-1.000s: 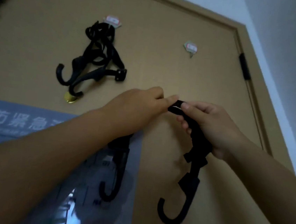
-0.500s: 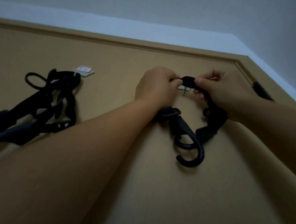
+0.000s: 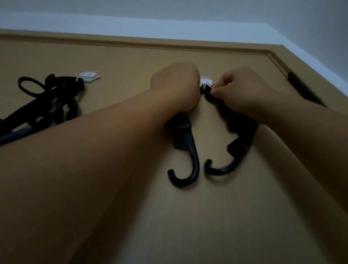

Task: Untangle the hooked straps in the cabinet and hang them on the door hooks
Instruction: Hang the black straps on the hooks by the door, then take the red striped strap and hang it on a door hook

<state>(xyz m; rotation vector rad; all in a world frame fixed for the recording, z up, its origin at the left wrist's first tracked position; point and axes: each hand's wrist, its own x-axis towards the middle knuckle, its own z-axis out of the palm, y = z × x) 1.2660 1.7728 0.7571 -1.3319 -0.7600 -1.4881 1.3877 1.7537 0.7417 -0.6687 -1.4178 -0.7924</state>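
Hanging looks the step in hand: the right hand (image 3: 243,94) pinches the black strap (image 3: 242,126) with tightly curled fingers just beside the door hook (image 3: 204,86), and the left hand (image 3: 174,84) is fisted on its other side, fingertips hidden; next, the loop needs slipping over that hook.

Both arms reach up, left hand (image 3: 176,84) fisted, right hand (image 3: 243,94) pinching beside it.
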